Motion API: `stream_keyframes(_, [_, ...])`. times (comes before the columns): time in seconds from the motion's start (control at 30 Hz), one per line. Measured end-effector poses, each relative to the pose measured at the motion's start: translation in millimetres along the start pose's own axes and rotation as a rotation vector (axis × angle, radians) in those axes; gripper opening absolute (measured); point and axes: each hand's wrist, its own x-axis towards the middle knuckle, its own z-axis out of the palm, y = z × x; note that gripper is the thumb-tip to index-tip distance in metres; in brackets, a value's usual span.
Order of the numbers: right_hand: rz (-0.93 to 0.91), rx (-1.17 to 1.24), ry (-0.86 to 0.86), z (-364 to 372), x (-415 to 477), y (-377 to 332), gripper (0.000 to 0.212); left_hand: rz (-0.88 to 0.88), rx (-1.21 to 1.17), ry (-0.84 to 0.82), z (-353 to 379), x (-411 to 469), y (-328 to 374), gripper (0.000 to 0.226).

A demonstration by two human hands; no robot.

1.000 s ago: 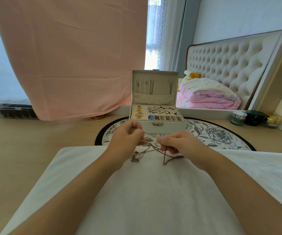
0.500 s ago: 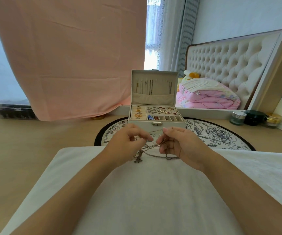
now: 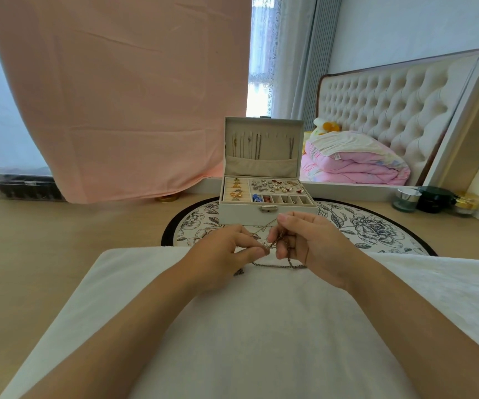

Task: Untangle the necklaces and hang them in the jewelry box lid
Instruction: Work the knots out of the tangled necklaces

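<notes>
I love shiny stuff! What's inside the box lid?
Several thin chains hang in a row inside the lid. Their lower ends drop behind a pocket, so whatever it holds is hidden.

2 hands, the left hand point(image 3: 221, 254) and the right hand point(image 3: 310, 243), pinch 1 tangle of necklaces point(image 3: 278, 265); how many strands it has cannot be told. The desk point(image 3: 59, 240) carries 1 white towel point(image 3: 247, 326), 1 round floral mat point(image 3: 376, 228), 1 jewelry box point(image 3: 241, 216) with 1 open lid point(image 3: 264, 167) whose hung chains are too fine to count, and 3 small jars point(image 3: 405, 199) far right. Beyond are 1 pink cloth point(image 3: 123, 96) and 1 folded pink quilt point(image 3: 353, 168).
</notes>
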Motion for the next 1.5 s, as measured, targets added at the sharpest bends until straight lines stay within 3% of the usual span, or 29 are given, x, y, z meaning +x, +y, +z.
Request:
stream_keyframes(0.17, [0.003, 0.032, -0.008, 0, 1, 0, 0.023, 0.042, 0.111, 0.143, 2, -2, 2, 0.028])
stream_keyframes(0.33, [0.038, 0.055, 0.059, -2, 2, -1, 0.021, 0.144, 0.22, 0.262, 3, -2, 4, 0.019])
stream_keyframes(0.47, [0.105, 0.041, 0.175, -2, 5, 4, 0.017, 0.151, 0.136, 0.317, 0, -1, 3, 0.015])
stream_keyframes(0.53, [0.149, -0.101, 0.253, -1, 7, 8, 0.019, 0.138, 0.049, 0.331, 0, -1, 6, 0.012])
stream_keyframes(0.67, [0.161, -0.678, 0.337, -1, 6, 14, 0.011, 0.081, -0.272, 0.249, -3, -3, 12, 0.017])
stream_keyframes(0.73, [0.052, -0.881, 0.328, 2, 3, 11, 0.027, 0.068, -0.286, 0.201, -2, -2, 11, 0.017])
stream_keyframes(0.8, [-0.07, -0.776, 0.206, 8, -1, 4, 0.038, 0.078, -0.269, 0.18, -1, -1, 9, 0.016])
stream_keyframes(0.87, [-0.076, -0.574, 0.114, 13, -3, 1, 0.029, 0.098, -0.284, 0.18, 0, 1, 8, 0.016])
stream_keyframes(1.0, [-0.032, -0.548, 0.138, 9, -1, -1, 0.004, 0.111, -0.283, 0.192, 0, 1, 7, 0.011])
stream_keyframes(1.1, [-0.021, -0.485, 0.169, 2, 0, -3, 0.009, 0.122, -0.299, 0.212, 5, -1, 10, 0.018])
stream_keyframes(1.2, [-0.003, -0.346, 0.223, -4, 3, -2, 0.016, 0.08, -0.119, 0.242, 8, -2, 4, 0.034])
stream_keyframes(1.3, [0.004, -0.112, 0.202, -11, 4, -6, 0.02, -0.02, 0.062, 0.091, 1, -2, -9, 0.039])
stream_keyframes(1.37, [0.013, 0.068, 0.192, -14, 4, -8, 0.021, -0.021, 0.135, -0.013, -1, -2, -15, 0.03])
stream_keyframes(1.47, [0.003, 0.25, 0.203, -18, 7, -10, 0.022, 0.021, 0.176, -0.01, -2, 1, -16, 0.005])
stream_keyframes(1.5, [-0.006, 0.301, 0.21, -19, 8, -9, 0.022, 0.016, 0.178, -0.009, -4, 1, -16, 0.006])
